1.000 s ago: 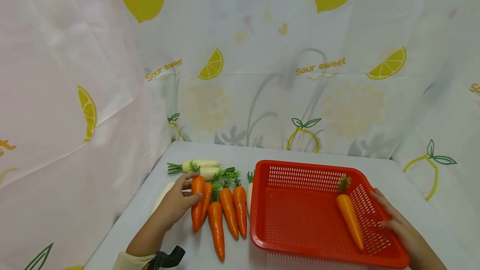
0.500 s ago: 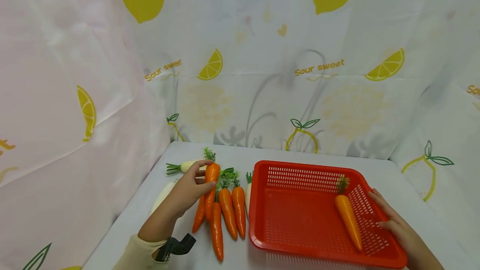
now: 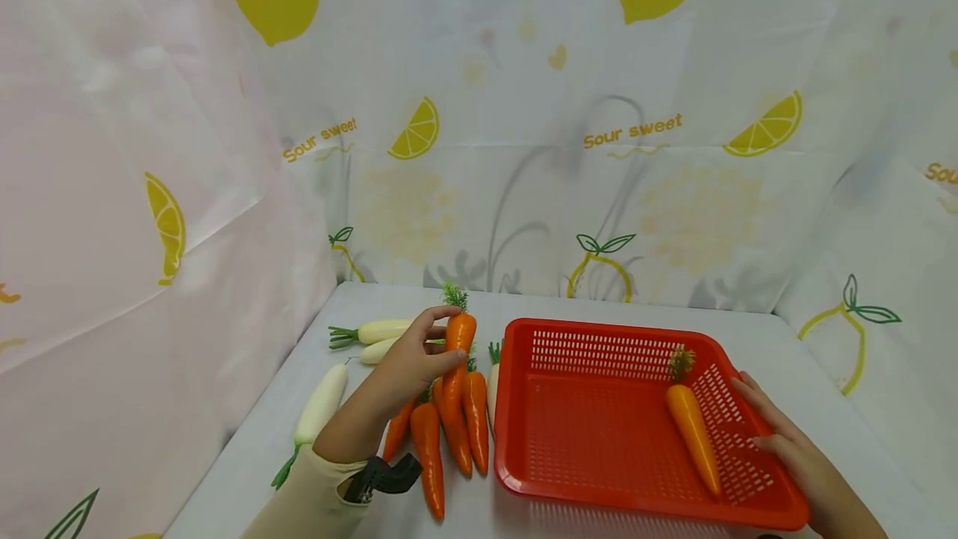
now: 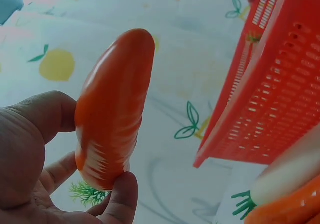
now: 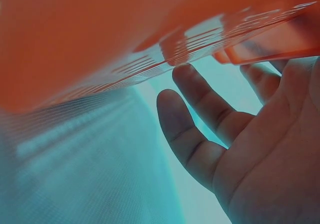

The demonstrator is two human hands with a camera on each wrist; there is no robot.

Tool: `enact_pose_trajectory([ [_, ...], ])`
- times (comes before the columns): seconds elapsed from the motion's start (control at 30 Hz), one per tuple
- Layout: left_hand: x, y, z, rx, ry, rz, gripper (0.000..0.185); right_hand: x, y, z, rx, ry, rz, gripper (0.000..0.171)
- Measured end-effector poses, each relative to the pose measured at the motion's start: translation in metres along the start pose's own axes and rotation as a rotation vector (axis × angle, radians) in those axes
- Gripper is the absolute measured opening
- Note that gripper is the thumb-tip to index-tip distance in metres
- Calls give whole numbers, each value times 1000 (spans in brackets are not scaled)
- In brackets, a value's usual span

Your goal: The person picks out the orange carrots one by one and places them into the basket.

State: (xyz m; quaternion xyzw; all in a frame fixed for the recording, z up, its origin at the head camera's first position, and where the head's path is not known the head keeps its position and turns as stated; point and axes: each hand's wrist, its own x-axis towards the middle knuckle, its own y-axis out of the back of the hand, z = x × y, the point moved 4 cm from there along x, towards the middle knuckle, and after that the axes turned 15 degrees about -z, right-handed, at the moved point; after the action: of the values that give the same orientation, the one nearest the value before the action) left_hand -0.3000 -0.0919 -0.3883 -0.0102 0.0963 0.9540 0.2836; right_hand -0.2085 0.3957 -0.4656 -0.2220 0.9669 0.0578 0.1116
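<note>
My left hand holds an orange carrot with a green frilly top, its thumb and fingers round the thick end. In the left wrist view the carrot points its tapered end away from the palm. Below it in the head view lie several more carrots, partly hidden by the hand and held carrot. My right hand grips the right rim of a red slotted plastic basket, thumb over the edge. In the right wrist view the other fingers reach under the rim. One carrot lies inside the basket.
White radishes with green stalks lie on the white table: one radish at the left, two at the back, and another radish close against the basket's left side. Lemon-printed cloth walls in the back and sides.
My left hand has lifted the carrot from the left of the pile and carried it rightward, towards the basket. The left radish shows fully now. My right hand stays at the basket's rim.
</note>
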Motion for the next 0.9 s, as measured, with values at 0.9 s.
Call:
enact_pose_trajectory([
  [0.9, 70, -78, 43, 56, -35, -204, 53, 0, -2, -2, 9, 68, -9, 69],
])
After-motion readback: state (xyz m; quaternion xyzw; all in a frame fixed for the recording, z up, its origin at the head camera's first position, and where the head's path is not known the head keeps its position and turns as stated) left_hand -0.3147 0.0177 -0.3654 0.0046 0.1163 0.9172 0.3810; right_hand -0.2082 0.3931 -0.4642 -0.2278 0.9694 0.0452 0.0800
